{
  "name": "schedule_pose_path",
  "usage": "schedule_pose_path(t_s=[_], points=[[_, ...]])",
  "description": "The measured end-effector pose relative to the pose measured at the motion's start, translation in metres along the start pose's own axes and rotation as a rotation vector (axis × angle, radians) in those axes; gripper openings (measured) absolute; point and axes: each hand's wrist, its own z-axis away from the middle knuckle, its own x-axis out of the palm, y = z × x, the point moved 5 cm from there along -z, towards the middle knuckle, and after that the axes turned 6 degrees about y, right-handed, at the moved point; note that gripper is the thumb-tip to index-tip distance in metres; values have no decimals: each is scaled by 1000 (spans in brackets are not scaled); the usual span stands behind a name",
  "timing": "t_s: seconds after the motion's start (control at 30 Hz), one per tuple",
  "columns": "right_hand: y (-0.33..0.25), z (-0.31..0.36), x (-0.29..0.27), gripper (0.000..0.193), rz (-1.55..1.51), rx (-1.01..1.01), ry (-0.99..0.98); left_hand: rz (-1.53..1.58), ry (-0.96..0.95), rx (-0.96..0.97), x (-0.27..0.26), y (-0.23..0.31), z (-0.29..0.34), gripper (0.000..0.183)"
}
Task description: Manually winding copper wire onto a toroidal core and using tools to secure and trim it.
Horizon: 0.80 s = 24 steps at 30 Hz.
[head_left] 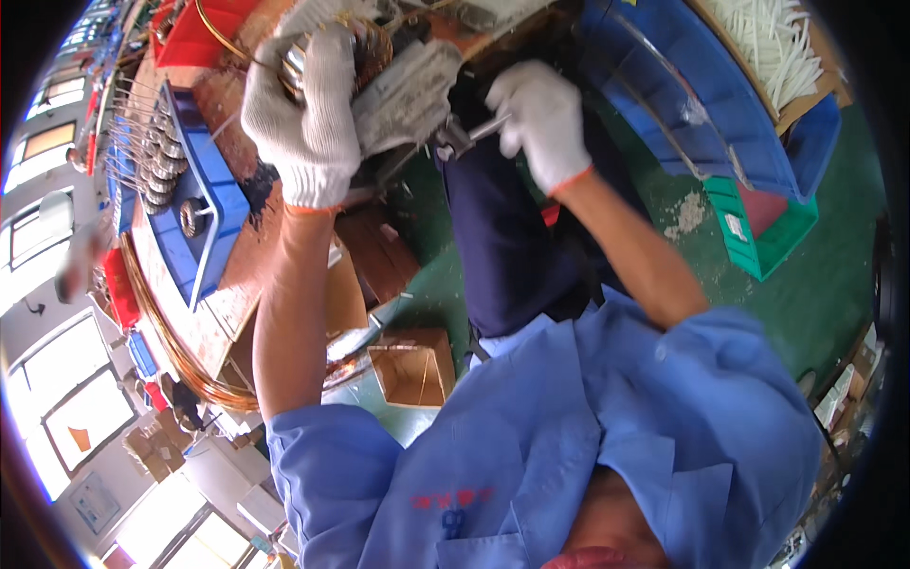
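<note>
Beside the grey block, a copper-wound ring is gripped by the left hand; right of the block, a metal rod by the right hand. Seemingly, steadying is underway; controlled rod movement is called for.

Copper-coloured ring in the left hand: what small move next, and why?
Perhaps steady the ring with the left hand before moving the metal bar: that hand holds the ring beside the grey metal block, while the right hand grips the bar.
</note>
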Motion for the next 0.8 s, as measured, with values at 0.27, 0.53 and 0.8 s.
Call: schedule_pose_path(t_s=[0.27, 0.53, 0.8], points=[[-56, -68, 69, 29, 1250, -990, -169, -188, -45, 99, -16, -3, -4, 28], [-42, -80, 20, 28, 1481, -432, -312, -192, -205, -117, -26, 91, -31, 23], [-162, 2, -85, 27, -409, 364, -165, -382, -342, 735, 1, 94, 94, 10]])
